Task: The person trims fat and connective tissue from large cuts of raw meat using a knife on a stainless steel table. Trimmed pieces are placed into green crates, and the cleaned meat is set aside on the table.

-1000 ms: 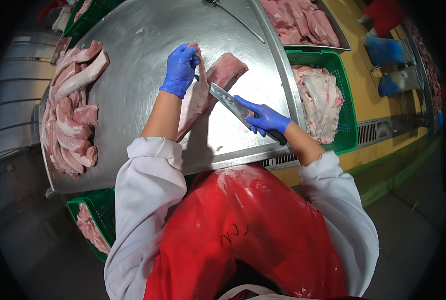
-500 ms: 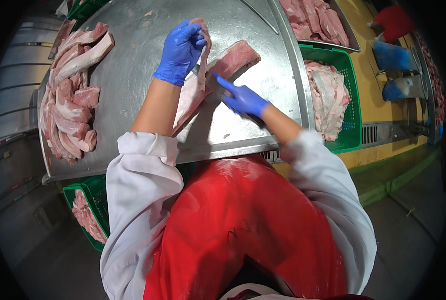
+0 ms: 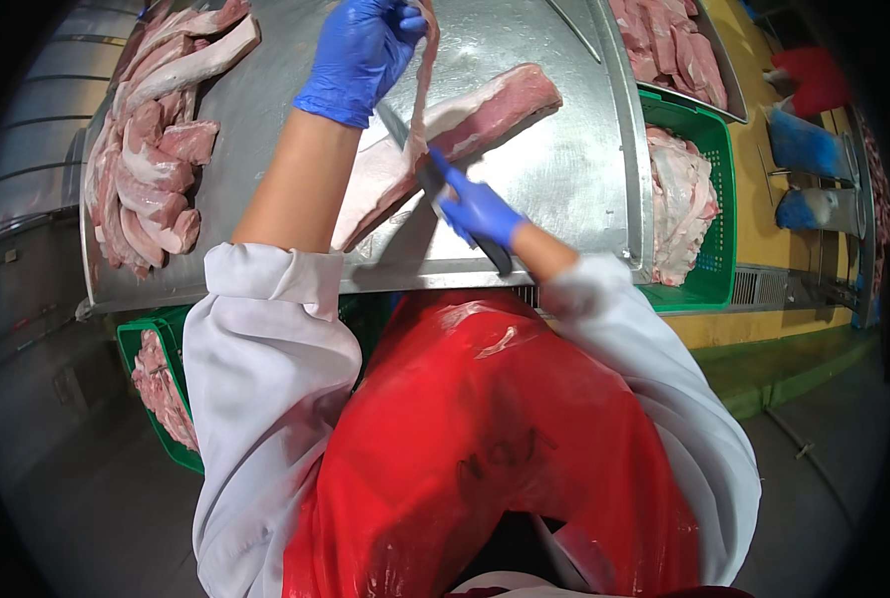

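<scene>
A long slab of raw meat (image 3: 495, 110) with a pale fatty face lies slantwise on the metal table. My left hand (image 3: 360, 55), in a blue glove, pinches the upper end of a thin strip of meat (image 3: 424, 85) and holds it raised above the slab. The strip's lower end hangs down to the slab. In my blue-gloved right hand (image 3: 480, 207) is a knife (image 3: 430, 179) with a dark handle. Its blade crosses the slab by the foot of the strip, pointing up and left; whether its edge is inside the meat cannot be made out.
Several cut meat pieces (image 3: 151, 189) are heaped at the table's left side. Beyond the right rim stand a green crate (image 3: 721, 204) of pale trimmings and a metal tray (image 3: 729, 85) of meat. Another green crate (image 3: 161, 424) sits low at left. A metal rod (image 3: 572, 28) lies at the far side.
My left hand has pulled the strip farther up and away. The knife has swung into clear sight across the slab. The whole view has shifted somewhat.
</scene>
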Available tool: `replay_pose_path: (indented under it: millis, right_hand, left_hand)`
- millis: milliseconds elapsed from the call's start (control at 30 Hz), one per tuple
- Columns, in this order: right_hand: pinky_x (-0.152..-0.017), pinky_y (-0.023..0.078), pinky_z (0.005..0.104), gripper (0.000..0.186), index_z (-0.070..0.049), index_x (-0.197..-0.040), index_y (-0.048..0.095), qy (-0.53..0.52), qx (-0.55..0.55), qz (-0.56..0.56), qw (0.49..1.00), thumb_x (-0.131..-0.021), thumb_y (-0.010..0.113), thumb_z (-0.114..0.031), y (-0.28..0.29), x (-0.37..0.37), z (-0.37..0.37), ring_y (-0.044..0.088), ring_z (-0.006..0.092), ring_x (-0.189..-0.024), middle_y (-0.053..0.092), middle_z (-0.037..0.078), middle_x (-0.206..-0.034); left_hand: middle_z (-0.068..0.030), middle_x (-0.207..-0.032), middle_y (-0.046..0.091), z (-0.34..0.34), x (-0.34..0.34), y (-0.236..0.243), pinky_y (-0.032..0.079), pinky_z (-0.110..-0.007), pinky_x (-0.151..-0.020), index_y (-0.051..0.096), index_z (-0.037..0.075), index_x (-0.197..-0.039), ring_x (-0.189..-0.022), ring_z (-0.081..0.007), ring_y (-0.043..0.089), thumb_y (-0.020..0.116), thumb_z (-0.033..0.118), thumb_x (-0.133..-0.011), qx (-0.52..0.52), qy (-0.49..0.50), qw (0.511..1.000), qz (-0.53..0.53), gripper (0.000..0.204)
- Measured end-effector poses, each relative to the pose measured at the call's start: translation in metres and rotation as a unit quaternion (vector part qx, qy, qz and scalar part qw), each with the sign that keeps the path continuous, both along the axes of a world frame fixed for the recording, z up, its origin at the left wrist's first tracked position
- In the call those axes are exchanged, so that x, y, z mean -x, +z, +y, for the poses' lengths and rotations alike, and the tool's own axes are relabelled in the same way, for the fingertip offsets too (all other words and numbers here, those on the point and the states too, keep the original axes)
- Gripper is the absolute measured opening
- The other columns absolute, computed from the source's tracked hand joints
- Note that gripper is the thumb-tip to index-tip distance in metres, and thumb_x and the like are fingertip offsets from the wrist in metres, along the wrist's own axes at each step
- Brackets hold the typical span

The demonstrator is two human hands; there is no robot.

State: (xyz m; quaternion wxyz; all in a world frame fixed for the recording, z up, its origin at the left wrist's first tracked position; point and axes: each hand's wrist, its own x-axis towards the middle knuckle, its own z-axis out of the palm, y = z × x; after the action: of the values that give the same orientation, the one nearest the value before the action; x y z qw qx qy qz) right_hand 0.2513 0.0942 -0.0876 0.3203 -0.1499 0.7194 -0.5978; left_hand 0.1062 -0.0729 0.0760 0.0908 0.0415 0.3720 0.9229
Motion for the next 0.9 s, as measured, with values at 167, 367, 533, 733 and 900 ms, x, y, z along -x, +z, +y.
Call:
replay_pose_path:
  millis: [167,367,533,733,900]
  right_hand:
    - [-0.053,0.054,0.036,0.082,-0.024,-0.16,0.008,0.014,-0.036,-0.015,0.999,-0.09,0.047,-0.007,0.003,-0.035,0.0,0.06,0.0196,-0.05,0.062,0.01,-0.068]
    - [-0.055,0.054,0.0351,0.08,-0.017,-0.16,0.005,-0.026,-0.048,0.02,0.998,-0.094,0.049,-0.013,-0.005,-0.065,-0.033,0.061,0.0208,-0.051,0.061,0.01,-0.064]
    - [-0.054,0.053,0.0346,0.073,-0.019,-0.16,0.016,-0.047,-0.012,0.119,0.992,-0.095,0.049,-0.013,-0.032,-0.032,-0.077,0.062,0.0212,-0.052,0.061,0.01,-0.064]
    - [-0.064,0.056,0.0356,0.078,-0.027,-0.16,0.016,-0.023,-0.067,0.103,0.992,-0.092,0.054,-0.015,-0.042,-0.105,-0.084,0.067,0.0209,-0.062,0.064,0.01,-0.068]
    - [-0.064,0.055,0.0402,0.08,-0.017,-0.159,0.01,-0.047,-0.11,0.062,0.991,-0.092,0.054,-0.014,-0.019,-0.026,-0.151,0.067,0.0297,-0.064,0.069,0.019,-0.079]
  left_hand:
    - [-0.0022,-0.082,0.059,-0.008,-0.019,0.022,0.044,-0.021,-0.058,0.059,0.0,-0.105,-0.069,-0.0084,0.055,0.054,0.006,-0.098,-0.022,-0.037,0.999,0.032,0.011]
    - [-0.0026,-0.079,0.059,-0.027,-0.012,0.038,0.044,-0.021,-0.057,0.06,0.002,-0.099,-0.065,-0.01,0.055,0.055,0.006,-0.096,-0.077,-0.037,0.996,0.028,0.007]
    - [-0.0025,-0.077,0.059,-0.06,-0.039,0.073,0.045,-0.021,-0.056,0.059,0.002,-0.095,-0.064,-0.01,0.054,0.056,0.005,-0.096,-0.056,0.017,0.997,0.054,0.004]
    - [-0.0031,-0.079,0.06,-0.103,-0.051,0.097,0.045,-0.021,-0.056,0.058,0.001,-0.098,-0.065,-0.01,0.055,0.054,0.002,-0.095,-0.095,-0.025,0.989,0.109,0.005]
    - [-0.0042,-0.083,0.059,-0.098,-0.086,0.119,0.046,-0.02,-0.056,0.055,0.001,-0.099,-0.067,-0.0101,0.055,0.051,0.003,-0.096,-0.112,-0.074,0.982,0.133,0.006]
